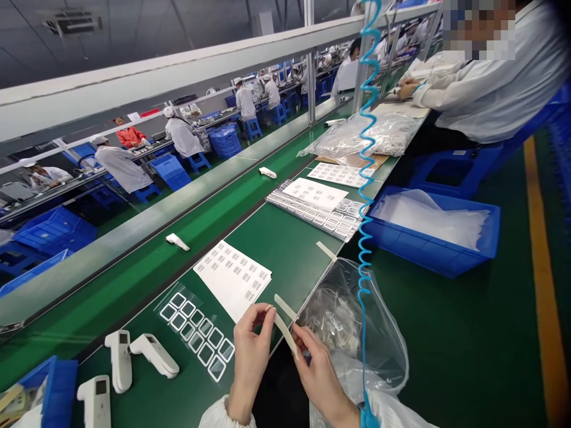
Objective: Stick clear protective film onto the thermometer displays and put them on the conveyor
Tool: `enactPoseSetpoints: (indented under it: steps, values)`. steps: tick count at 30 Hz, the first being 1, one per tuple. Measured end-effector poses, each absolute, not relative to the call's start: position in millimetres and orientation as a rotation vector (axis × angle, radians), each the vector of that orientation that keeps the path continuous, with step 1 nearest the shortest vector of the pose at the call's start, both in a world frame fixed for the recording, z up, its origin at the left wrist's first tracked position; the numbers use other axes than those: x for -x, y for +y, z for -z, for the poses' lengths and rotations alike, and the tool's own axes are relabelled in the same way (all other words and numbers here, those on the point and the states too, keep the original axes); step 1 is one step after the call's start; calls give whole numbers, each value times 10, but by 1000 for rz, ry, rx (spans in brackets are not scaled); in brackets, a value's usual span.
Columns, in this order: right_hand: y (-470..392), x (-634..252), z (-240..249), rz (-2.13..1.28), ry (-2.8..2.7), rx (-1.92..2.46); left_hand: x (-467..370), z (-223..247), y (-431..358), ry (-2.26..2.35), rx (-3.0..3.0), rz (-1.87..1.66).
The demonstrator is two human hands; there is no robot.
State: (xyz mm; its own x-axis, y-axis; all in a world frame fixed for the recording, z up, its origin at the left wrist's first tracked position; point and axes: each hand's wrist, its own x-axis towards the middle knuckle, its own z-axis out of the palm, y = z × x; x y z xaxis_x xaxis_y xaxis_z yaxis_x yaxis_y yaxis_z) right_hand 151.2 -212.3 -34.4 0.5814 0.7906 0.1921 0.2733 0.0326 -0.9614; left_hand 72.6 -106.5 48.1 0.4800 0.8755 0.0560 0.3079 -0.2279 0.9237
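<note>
A strip of pale masking tape (284,334) stretches between my hands at the table's front edge. My left hand (252,340) pinches its upper end between thumb and fingertips. The lower end is gripped by the fingers of my right hand (319,370). Just beyond, another tape piece (285,307) sticks to the table edge. Left of my hands lies a clear sheet of white-bordered square stickers (196,339). Behind it are white sheets of printed labels (234,273). Three white handheld thermometers (120,361) with small dark screens lie at the near left.
A clear plastic bag (379,333) hangs at the table edge, by a coiled blue air hose (363,238). A blue bin (428,252) stands right. A green conveyor (223,205) carries white devices. More sticker sheets (316,214) lie farther back. A co-worker (495,83) sits far right.
</note>
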Motion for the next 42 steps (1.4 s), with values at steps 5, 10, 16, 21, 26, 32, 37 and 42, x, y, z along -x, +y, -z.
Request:
enactPoseSetpoints:
  steps: [5,10,16,21,26,32,37,42]
  values:
    - [-2158,-1370,427,-471,-962,1521,-814,-482,-1104,1007,-1724,-753]
    - [-2161,-1319,566,-478,-971,1537,-943,-405,-1142,959,-1654,-758]
    - [-2164,-1355,762,-534,-997,1571,-1027,-337,-1157,955,-1686,-782]
    - [-2173,-1368,717,-552,-1036,1555,-1076,-281,-1200,978,-1739,-711]
    - [-2165,-1360,688,-541,-1030,1571,-1065,-150,-1209,1089,-1868,-734]
    - [-2171,-1351,760,-527,-1064,1596,-1051,-123,-1220,1188,-1989,-646]
    - [-2169,-1341,811,-500,-1050,1603,-1063,-184,-1223,1250,-2133,-586]
    - [-2158,-1351,775,-517,-1007,1572,-1083,-212,-1216,1379,-2176,-494]
